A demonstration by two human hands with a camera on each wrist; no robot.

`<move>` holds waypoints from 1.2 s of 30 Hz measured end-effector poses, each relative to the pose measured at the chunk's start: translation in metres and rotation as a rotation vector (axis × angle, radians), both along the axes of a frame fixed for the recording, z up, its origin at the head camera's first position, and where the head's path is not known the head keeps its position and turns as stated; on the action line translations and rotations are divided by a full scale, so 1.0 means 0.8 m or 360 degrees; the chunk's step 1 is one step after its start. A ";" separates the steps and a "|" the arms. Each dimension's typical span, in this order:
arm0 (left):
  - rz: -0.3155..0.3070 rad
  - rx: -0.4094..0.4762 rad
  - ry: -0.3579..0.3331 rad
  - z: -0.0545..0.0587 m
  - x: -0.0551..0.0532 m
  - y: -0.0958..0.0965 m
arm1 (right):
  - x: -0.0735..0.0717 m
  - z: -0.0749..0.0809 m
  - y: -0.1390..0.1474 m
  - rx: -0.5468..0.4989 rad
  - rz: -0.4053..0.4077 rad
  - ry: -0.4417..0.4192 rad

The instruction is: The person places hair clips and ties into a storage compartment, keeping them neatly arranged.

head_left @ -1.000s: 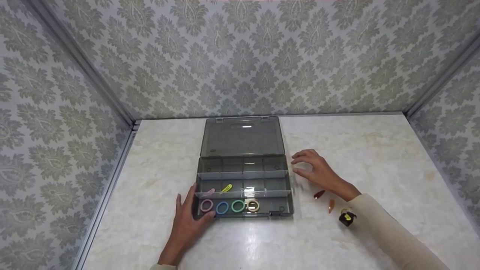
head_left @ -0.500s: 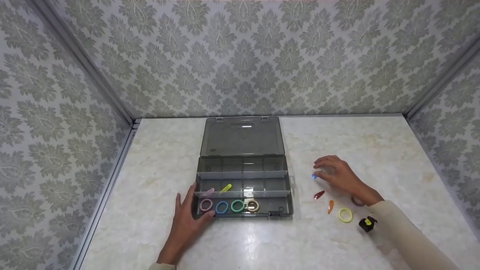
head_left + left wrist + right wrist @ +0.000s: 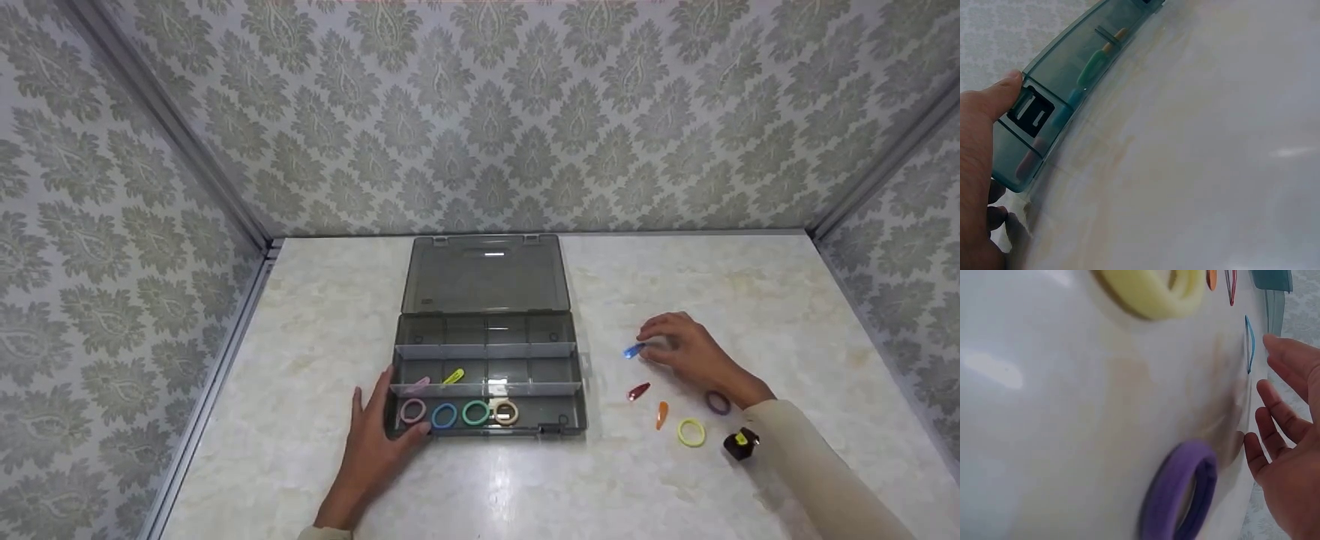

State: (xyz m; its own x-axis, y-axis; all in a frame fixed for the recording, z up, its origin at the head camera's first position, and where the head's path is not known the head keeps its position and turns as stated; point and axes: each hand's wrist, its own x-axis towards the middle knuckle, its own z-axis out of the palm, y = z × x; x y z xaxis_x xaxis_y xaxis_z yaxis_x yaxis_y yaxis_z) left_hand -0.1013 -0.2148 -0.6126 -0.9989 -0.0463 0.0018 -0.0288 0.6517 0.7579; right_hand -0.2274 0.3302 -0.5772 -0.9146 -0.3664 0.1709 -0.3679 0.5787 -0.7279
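A grey see-through compartment box [image 3: 487, 367] stands with its lid [image 3: 486, 274] folded back. My left hand [image 3: 375, 431] grips its front left corner, thumb on the front wall, fingers along the left side. Pink, blue, green and beige hair ties [image 3: 475, 412] lie in the front row. The middle row holds a pink hair clip [image 3: 418, 385] and a yellow one [image 3: 454, 376]. On the table right of the box, my right hand [image 3: 690, 352] hovers beside a blue hair clip [image 3: 634, 350]. Its fingers are apart and loosely bent in the right wrist view, with the clip [image 3: 1249, 344] just off the fingertips.
A red hair clip [image 3: 639, 391], an orange hair clip [image 3: 662, 415], a yellow hair tie [image 3: 691, 432] and a purple hair tie [image 3: 718, 403] lie near the right forearm. A small black device [image 3: 741, 444] sits by the right sleeve. Patterned walls surround the table.
My right hand has moved right, away from the box's side, bringing the blue clip and both loose hair ties into view. My left hand has stayed on the box.
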 end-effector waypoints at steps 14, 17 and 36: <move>0.0006 0.0006 0.0025 -0.002 0.001 -0.001 | -0.007 -0.004 0.000 -0.0029 0.0003 -0.0148; 0.0009 0.0001 0.0033 -0.003 0.001 -0.001 | -0.008 -0.006 0.000 -0.0031 0.0012 -0.0139; 0.0018 -0.0014 0.0025 -0.005 0.001 -0.002 | -0.004 -0.015 -0.012 0.0060 -0.0050 0.0022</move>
State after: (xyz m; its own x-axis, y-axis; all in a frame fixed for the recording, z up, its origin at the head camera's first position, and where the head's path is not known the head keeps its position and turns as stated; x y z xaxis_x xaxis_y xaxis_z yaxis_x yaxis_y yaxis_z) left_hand -0.1007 -0.2164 -0.6163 -0.9982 -0.0575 0.0181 -0.0243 0.6581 0.7525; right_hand -0.2303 0.3210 -0.5890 -0.9234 -0.3441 0.1703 -0.3590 0.6168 -0.7004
